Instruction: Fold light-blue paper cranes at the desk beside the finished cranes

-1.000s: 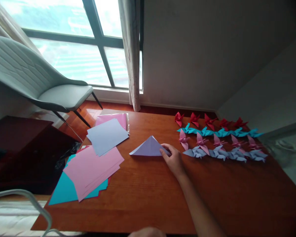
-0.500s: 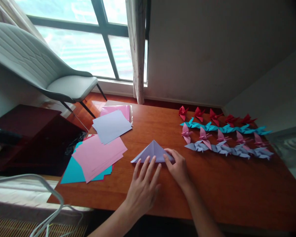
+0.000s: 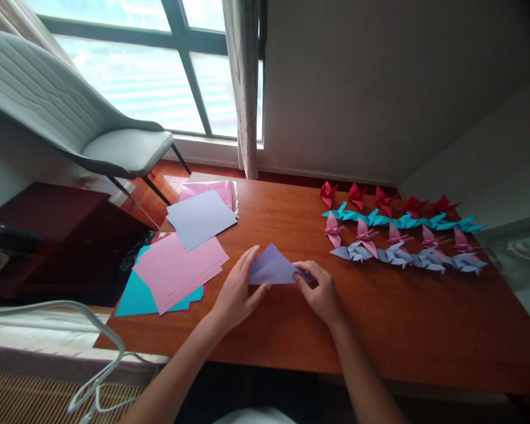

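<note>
Pinching the left corner of the paper (image 3: 271,270), the fingers (image 3: 250,259) of the left hand (image 3: 236,294) are closed on it, index along the sloping edge and thumb at the base. The fingers (image 3: 307,270) of the right hand (image 3: 321,292) are closed on the right corner, low against the counter (image 3: 380,330). The paper, a lilac triangle, sits mid-counter, somewhat nearer the near edge, its tip pointing to the far edge.

The likeliest slip, I judge, is in the paper itself. With each hand on one corner and nothing holding the middle, an uneven pull could slide the layers out of line or buckle the sheet, and any crease pressed then would sit crooked. The left corner looks slightly raised, which adds to that risk.

Further out, the lilac cranes (image 3: 408,259) stand near the right hand, closest of four rows running to the right edge, behind them pink cranes (image 3: 395,235), teal cranes (image 3: 401,222) and red cranes (image 3: 382,200). A wide swing of the right wrist could knock the light figures over or push them out of line.

By the left forearm, the pink sheets (image 3: 176,268) and teal sheets (image 3: 130,297) lie loose at the left edge, some seemingly over it, with a lilac sheet (image 3: 201,217) beyond. A brush of the arm could send them off.
</note>
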`<move>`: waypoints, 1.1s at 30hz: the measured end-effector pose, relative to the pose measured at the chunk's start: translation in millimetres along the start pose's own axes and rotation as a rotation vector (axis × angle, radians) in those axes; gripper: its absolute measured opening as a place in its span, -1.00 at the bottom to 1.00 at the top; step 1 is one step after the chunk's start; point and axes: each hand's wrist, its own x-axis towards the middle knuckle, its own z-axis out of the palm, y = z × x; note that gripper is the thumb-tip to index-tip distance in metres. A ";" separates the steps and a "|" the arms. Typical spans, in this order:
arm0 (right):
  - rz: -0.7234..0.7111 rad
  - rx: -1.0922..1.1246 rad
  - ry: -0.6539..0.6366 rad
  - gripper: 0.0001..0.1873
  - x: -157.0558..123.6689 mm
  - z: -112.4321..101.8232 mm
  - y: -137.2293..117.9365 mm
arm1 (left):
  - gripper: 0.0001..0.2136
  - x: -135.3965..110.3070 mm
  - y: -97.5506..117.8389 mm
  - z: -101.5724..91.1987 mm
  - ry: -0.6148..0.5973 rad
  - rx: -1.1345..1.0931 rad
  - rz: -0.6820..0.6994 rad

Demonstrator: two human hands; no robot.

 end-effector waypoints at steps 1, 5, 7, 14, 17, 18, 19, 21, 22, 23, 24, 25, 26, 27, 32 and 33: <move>-0.017 0.006 -0.012 -0.85 -0.3 -0.3 -1.3 | -0.34 1.2 -3.3 -2.1 -0.026 -0.040 -0.007; -0.061 0.005 -0.043 -0.87 -1.9 -0.8 -4.4 | -0.45 2.8 -10.7 -3.9 -0.006 -0.172 -0.063; -0.066 -0.013 -0.052 -0.85 -2.3 -0.8 -4.4 | -0.56 3.1 -12.1 -1.9 0.043 -0.221 -0.108; -0.015 -0.133 -0.193 -0.69 5.6 -5.7 -12.7 | -0.83 3.2 -8.9 1.6 0.081 -0.305 -0.131; 0.024 -0.130 -0.205 -0.77 9.9 -6.7 -26.0 | -0.88 0.2 -1.2 1.7 0.049 -0.325 -0.121; 0.037 -0.109 -0.193 -0.81 10.6 -6.3 -30.7 | -0.89 -1.0 2.4 1.6 0.038 -0.330 -0.120; 0.048 -0.082 -0.179 -0.86 10.7 -5.6 -35.2 | -0.90 -2.3 6.4 1.4 0.028 -0.335 -0.122; 0.071 -0.037 -0.151 -0.88 9.5 -4.4 -43.5 | -0.90 -4.5 15.2 -0.3 -0.006 -0.349 -0.127; 0.082 -0.021 -0.139 -0.86 8.3 -4.2 -47.6 | -0.89 -5.5 19.7 -1.9 -0.020 -0.364 -0.134; 0.095 -0.007 -0.132 -0.85 6.9 -4.4 -51.6 | -0.88 -6.3 24.2 -4.1 -0.031 -0.387 -0.144; 0.109 0.004 -0.134 -0.84 5.3 -5.2 -55.9 | -0.85 -7.0 28.6 -6.8 -0.047 -0.412 -0.157; 0.122 0.016 -0.140 -0.85 3.6 -6.5 -60.5 | -0.83 -7.5 32.6 -10.0 -0.063 -0.437 -0.172; 0.136 0.029 -0.149 -0.85 1.8 -8.3 -65.3 | -0.82 -8.0 36.4 -13.5 -0.078 -0.456 -0.183; 0.150 0.041 -0.158 -0.85 0.2 -10.4 -70.3 | -0.81 -8.4 39.9 -17.1 -0.089 -0.471 -0.185; 0.139 0.028 -0.217 -0.87 -7.0 -21.8 -94.9 | -0.85 -9.5 56.6 -33.4 -0.091 -0.532 -0.181; 0.135 0.022 -0.225 -0.87 -8.1 -23.6 -98.8 | -0.87 -9.5 60.1 -35.8 -0.073 -0.555 -0.185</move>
